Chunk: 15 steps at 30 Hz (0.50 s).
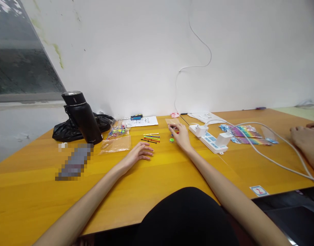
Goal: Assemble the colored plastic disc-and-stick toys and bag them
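My left hand rests on the yellow wooden table with its fingers apart and nothing in them. Just beyond its fingertips lie several thin plastic sticks in black, red, green, yellow and white, roughly side by side. My right hand is farther out to the right, its fingers bent down together over small coloured pieces that it mostly covers. What sits between those fingertips is too small to make out. Beside this hand a small green round piece lies on the table.
A clear bag of coloured sticks and a black bottle stand left. A white power strip with chargers and looping cables lies right, before rainbow-coloured packets. Another person's hand rests at the right edge.
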Tool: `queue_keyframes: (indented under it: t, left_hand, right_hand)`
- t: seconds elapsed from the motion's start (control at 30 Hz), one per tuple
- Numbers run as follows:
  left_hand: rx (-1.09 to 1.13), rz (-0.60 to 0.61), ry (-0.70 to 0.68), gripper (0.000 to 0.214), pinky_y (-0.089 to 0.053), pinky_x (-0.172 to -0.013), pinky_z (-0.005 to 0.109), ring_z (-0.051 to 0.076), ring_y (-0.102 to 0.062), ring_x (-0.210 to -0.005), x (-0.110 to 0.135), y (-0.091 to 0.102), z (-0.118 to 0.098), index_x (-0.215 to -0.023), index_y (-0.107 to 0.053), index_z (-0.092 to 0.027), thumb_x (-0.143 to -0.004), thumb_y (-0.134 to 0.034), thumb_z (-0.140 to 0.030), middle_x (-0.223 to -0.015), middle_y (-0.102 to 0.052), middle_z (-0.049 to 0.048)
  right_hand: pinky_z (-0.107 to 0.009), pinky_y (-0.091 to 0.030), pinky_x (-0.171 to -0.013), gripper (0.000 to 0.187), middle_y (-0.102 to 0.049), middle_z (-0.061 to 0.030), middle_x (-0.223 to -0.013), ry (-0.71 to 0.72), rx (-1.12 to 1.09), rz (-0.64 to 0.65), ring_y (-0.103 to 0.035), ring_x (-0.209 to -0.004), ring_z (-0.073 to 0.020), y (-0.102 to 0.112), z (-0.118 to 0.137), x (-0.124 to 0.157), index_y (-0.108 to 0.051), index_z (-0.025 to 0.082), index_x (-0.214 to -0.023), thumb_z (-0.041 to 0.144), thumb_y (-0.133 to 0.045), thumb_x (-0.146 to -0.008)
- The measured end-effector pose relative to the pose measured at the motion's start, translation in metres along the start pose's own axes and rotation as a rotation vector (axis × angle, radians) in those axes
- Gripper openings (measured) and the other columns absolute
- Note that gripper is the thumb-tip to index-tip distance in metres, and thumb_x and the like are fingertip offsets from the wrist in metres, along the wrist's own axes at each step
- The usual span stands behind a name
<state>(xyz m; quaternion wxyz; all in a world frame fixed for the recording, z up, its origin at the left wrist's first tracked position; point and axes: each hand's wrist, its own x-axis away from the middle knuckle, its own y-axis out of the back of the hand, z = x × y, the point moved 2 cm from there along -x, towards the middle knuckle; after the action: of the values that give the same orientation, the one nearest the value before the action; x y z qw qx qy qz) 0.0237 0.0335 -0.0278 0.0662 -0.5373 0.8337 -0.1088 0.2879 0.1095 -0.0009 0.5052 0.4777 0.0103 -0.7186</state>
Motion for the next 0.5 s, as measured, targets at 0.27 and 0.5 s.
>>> queue_keyframes:
  t: [0.27,0.5]
  left_hand:
    - [0.008,0.003,0.001,0.038,-0.052,-0.084,0.040,0.025,-0.070,-0.094,0.002,-0.002,-0.002,-0.109,-0.056,-0.018,-0.088,-0.066,-0.049,-0.106,-0.071,0.0131]
    - [-0.088,0.000,0.018,0.029,-0.051,-0.090,0.039,0.023,-0.069,-0.096,0.009,-0.010,-0.009,-0.105,-0.059,-0.016,-0.088,-0.068,-0.038,-0.104,-0.071,0.0124]
  right_hand:
    - [-0.048,-0.040,-0.096,0.018,-0.073,-0.0083,-0.100,0.018,0.184,0.213,-0.057,-0.103,-0.0294,-0.010,-0.006,0.009,-0.074,0.022,-0.096,0.037,-0.067,-0.088]
    - [-0.050,-0.035,-0.094,0.016,-0.074,-0.0090,-0.102,0.042,0.299,0.267,-0.053,-0.105,-0.0330,-0.012,-0.009,0.011,-0.074,0.022,-0.092,0.037,-0.069,-0.087]
